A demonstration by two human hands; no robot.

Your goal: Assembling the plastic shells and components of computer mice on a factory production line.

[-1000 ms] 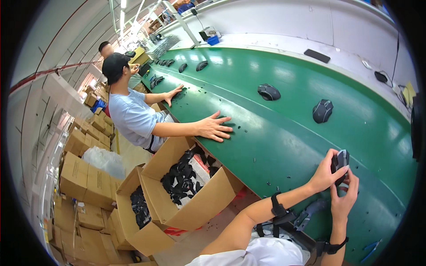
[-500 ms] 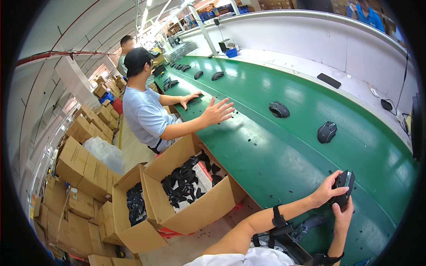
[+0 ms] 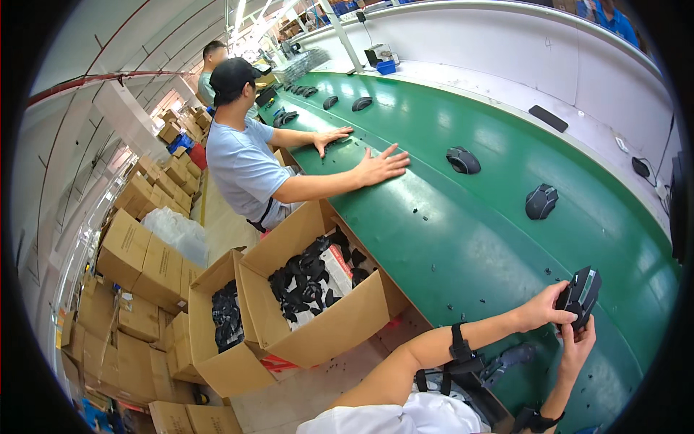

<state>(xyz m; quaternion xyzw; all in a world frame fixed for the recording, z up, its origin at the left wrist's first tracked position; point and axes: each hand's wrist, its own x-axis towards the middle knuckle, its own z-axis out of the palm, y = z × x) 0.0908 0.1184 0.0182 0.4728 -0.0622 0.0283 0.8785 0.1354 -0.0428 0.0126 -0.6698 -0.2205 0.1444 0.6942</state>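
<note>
Between my two hands, above the near right part of the green table (image 3: pixel 506 246), a black computer mouse (image 3: pixel 583 291) is held with its side tilted up. My left hand (image 3: pixel 543 307) grips it from the left, fingers behind it and thumb along the lower edge. From below, my right hand (image 3: pixel 577 340) closes on its lower end. Small black bits lie scattered on the table around my arms. A black tool with a handle (image 3: pixel 506 362) rests beside my left forearm, partly hidden.
Further mice, one (image 3: pixel 541 201) and another (image 3: pixel 463 160), sit across the table. A co-worker (image 3: pixel 242 155) leans in at the left with both hands on the tabletop. Open cartons (image 3: pixel 340 329) of black plastic parts stand against the near edge. Stacked boxes (image 3: pixel 137 253) line the left.
The mouse has turned in my hands, showing more of its side. The co-worker's raised hand has come down onto the table. The whole view has shifted slightly.
</note>
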